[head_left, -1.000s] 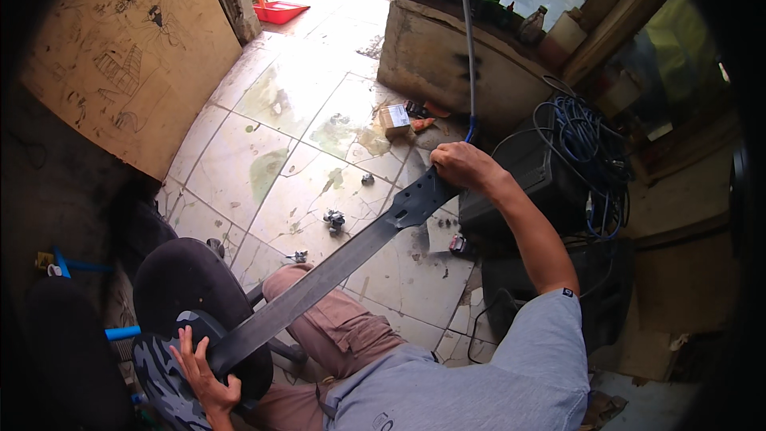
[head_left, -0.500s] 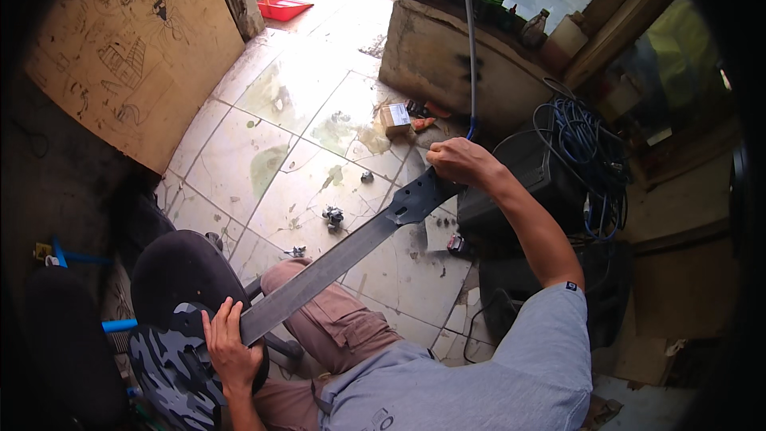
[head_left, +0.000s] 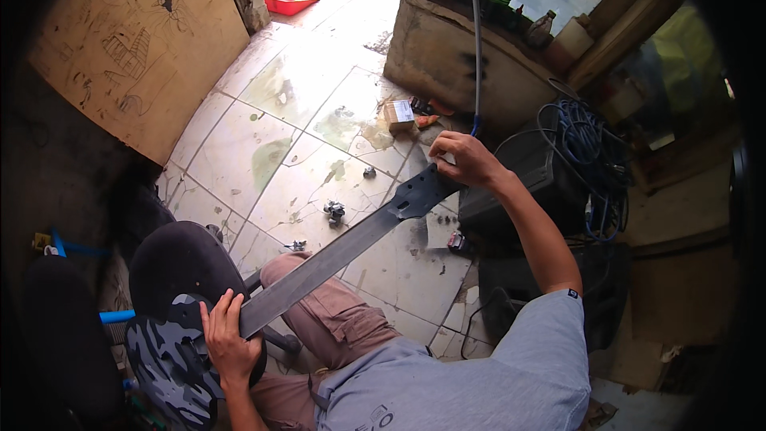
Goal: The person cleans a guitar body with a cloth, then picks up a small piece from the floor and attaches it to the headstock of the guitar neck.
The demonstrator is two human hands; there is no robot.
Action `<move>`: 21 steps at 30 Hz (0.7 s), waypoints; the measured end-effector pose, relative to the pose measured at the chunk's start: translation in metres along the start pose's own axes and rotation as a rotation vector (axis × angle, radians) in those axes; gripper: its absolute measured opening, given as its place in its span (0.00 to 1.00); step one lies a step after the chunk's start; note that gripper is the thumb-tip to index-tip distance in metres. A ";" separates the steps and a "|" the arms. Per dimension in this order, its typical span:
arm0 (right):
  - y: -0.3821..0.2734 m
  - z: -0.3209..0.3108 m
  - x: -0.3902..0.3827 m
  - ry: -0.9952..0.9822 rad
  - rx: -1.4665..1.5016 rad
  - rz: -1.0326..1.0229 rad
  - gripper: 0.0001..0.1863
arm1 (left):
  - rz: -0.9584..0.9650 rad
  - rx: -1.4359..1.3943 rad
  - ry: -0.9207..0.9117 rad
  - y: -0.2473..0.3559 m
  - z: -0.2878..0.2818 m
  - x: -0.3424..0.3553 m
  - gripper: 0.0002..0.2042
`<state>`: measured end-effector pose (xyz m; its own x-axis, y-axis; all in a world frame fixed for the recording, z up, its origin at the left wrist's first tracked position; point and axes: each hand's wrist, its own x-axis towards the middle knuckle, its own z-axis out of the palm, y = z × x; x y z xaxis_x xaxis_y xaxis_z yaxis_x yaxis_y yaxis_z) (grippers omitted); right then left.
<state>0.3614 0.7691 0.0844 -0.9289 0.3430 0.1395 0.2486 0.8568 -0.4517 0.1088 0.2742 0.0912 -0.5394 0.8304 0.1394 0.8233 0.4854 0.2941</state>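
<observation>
Both hands grip one long metal bar (head_left: pixel 335 251), slanting over the knee. Left hand (head_left: pixel 227 339) closes its fingers round the near end, against a camouflage chair seat (head_left: pixel 163 355); right hand (head_left: pixel 467 161) clasps the black bracket end above the tiled floor (head_left: pixel 303 96). Loose bolts (head_left: pixel 333 209) lie unfitted, so most work seems left.

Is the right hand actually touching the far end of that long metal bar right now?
Touching. In the head view the right hand closes its fingers over the dark notched end of the long metal bar, with no gap visible between them.
</observation>
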 end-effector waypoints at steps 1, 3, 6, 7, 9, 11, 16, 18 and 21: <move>-0.007 0.000 0.000 -0.008 0.028 -0.019 0.08 | -0.003 0.000 0.000 0.000 0.000 0.000 0.29; -0.020 0.001 0.001 -0.054 0.114 -0.025 0.10 | -0.004 0.008 0.005 -0.001 0.002 -0.001 0.29; -0.040 0.005 0.008 -0.168 0.224 0.004 0.14 | 0.004 0.028 0.017 -0.001 0.003 -0.001 0.29; -0.041 0.008 0.011 -0.185 0.245 -0.017 0.14 | 0.008 0.033 0.020 -0.001 0.002 -0.001 0.30; -0.044 0.014 0.016 -0.221 0.288 -0.062 0.14 | 0.010 0.035 0.028 0.000 0.002 0.000 0.29; -0.049 0.016 0.023 -0.277 0.280 -0.100 0.13 | 0.007 0.032 0.038 0.002 0.003 0.000 0.29; -0.047 0.017 0.034 -0.397 0.264 -0.114 0.08 | 0.000 0.030 0.031 0.000 0.003 -0.001 0.29; -0.049 0.014 0.038 -0.436 0.326 -0.023 0.07 | -0.003 0.029 0.032 -0.001 0.003 -0.001 0.30; -0.048 0.016 0.045 -0.473 0.299 0.005 0.05 | -0.005 0.032 0.037 -0.001 0.003 -0.001 0.30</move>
<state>0.3037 0.7377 0.0984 -0.9669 0.0782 -0.2427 0.2289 0.6858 -0.6909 0.1094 0.2739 0.0881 -0.5494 0.8174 0.1733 0.8254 0.4987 0.2646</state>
